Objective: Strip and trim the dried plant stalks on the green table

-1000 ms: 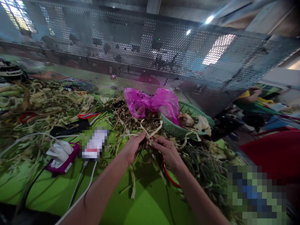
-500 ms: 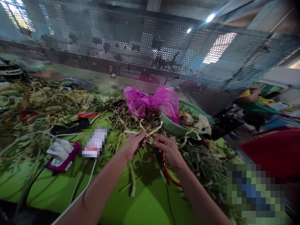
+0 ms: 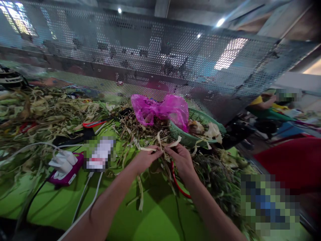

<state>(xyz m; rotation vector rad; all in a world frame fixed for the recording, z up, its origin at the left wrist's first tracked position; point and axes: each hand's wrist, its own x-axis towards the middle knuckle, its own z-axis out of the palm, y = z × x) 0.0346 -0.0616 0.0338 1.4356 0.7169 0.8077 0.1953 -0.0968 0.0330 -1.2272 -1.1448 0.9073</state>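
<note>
Over the green tabletop (image 3: pixel 160 214), my left hand (image 3: pixel 145 160) and my right hand (image 3: pixel 183 162) meet fingertip to fingertip. Both are closed in a pinch on pale dried leaf strips (image 3: pixel 159 139), which cross at the fingers and stick out to the left, upward and to the right. Exactly which strip each hand grips is partly hidden. A curved red loop (image 3: pixel 177 182) lies beside my right wrist, its upper end hidden by the hand. Loose pale strips (image 3: pixel 140 197) lie on the table below my left hand.
A pink plastic bag (image 3: pixel 160 108) rests against a green basket (image 3: pixel 183 135) of dry husks. Dried leaves (image 3: pixel 50 110) heap at left, greener ones (image 3: pixel 215 187) at right. A power strip (image 3: pixel 65 177), cables and a blurred phone (image 3: pixel 101 154) sit left. Perforated metal (image 3: pixel 140 60) stands behind.
My fingertips have come together at the strips' crossing, the right hand moving up beside the left. The pale strips now stand more spread. The whole view has shifted slightly.
</note>
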